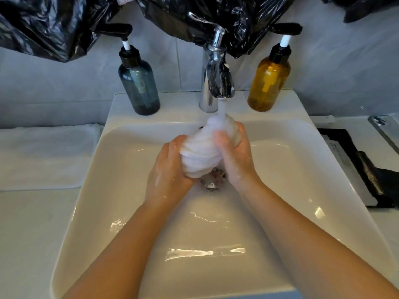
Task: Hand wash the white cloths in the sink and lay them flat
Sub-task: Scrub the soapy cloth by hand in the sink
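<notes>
nearest, 2 bare forearms reach in over the front of the sink (121,223), whose wet floor shows streaks of water below the grip. the left hand (170,171) and the right hand (236,156) meet over the middle of the basin. between them is the cloth (200,147) — 1 white bundle, twisted into a thick wad. both hands clasp it tightly: the left hand's fingers curl round its lower left side, and the right hand's thumb and fingers wrap its upper right side. the cloth seems to be held clear of the basin floor, just above the drain (212,183), which sits right under the grip.

soaked like this, the cloth should be heavy for its size, soft, limp and a little slippery — not fragile. it will likely sag wherever it is unsupported. a grip round the bulk suits squeezing and wringing, while laying it flat would call for a pinch at 2 corners of 1 edge.

just beyond the grip, water (222,107) from the tap (218,78) falls onto the top of the bundle. well to the left of the grip, a white towel (43,156) lies flat on the counter. farther back, a grey-blue bottle (139,83) stands left of the tap and an amber bottle (268,80) stands right of it. black plastic bags (216,14) hang above.
</notes>
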### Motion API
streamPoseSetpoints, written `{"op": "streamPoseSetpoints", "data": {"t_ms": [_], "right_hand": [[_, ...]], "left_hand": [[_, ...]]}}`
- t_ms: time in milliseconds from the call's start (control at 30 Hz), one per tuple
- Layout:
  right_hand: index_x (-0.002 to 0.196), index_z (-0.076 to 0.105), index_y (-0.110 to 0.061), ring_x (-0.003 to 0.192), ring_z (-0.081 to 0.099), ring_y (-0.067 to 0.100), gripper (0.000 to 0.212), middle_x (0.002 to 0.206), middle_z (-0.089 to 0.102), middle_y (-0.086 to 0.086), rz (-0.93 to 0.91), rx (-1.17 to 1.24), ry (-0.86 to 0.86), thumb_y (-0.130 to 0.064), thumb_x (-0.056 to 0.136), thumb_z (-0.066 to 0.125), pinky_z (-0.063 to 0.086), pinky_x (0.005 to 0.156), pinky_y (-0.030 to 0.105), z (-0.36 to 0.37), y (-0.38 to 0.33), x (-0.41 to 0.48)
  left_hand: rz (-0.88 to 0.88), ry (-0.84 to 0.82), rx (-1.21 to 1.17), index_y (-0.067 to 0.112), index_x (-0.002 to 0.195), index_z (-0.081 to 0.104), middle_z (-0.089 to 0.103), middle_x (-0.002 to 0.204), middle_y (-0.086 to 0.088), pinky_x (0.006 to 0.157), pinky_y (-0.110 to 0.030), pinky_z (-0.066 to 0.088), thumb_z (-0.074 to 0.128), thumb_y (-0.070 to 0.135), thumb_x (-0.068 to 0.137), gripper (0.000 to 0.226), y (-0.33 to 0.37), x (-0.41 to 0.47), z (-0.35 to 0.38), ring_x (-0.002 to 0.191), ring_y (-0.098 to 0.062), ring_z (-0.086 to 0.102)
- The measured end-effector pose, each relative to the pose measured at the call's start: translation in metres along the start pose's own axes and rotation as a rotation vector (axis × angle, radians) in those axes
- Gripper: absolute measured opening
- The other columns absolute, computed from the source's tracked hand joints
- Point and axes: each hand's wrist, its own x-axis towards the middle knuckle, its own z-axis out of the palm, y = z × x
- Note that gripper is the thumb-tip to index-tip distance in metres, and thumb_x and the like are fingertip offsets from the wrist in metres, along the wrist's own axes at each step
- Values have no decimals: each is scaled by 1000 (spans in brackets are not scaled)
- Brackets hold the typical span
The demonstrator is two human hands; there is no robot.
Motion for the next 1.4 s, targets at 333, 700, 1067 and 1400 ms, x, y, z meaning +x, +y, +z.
{"op": "streamPoseSetpoints", "data": {"t_ms": [333, 700, 1067, 1400], "right_hand": [[132, 53, -12, 109, 68, 26, 102, 120, 67, 10, -79, -183, 9, -84, 61, 68, 56, 94, 53, -1, 14, -3], [137, 49, -15, 82, 64, 21, 58, 113, 63, 7, -59, -466, -106, -59, 102, 37, 54, 61, 32, -14, -24, -8], [140, 42, -24, 106, 62, 25, 57, 130, 54, 3, -60, -343, -31, -53, 94, 58, 64, 65, 37, -16, -30, -2], [109, 57, -21, 91, 56, 21, 12, 100, 58, 2, -227, -347, 94, -21, 98, 53, 46, 67, 29, -12, -32, 8]], "left_hand": [[86, -8, 45, 23, 135, 41, 57, 117, 4, 81, -35, 51, 82, 33, 75, 73, -18, -3, 8, 98, -18, 58], [207, 94, 344, 22, 125, 43, 57, 108, -3, 74, -38, 53, 75, 24, 74, 60, 0, 1, -6, 91, -25, 59], [350, 205, 813, 19, 136, 34, 50, 120, -3, 68, -33, 43, 67, 22, 85, 60, 20, 15, -12, 107, -25, 53], [280, 70, 475, 19, 152, 24, 49, 136, -4, 94, -38, 48, 79, 17, 76, 94, 13, 34, 1, 120, -28, 50]]}}
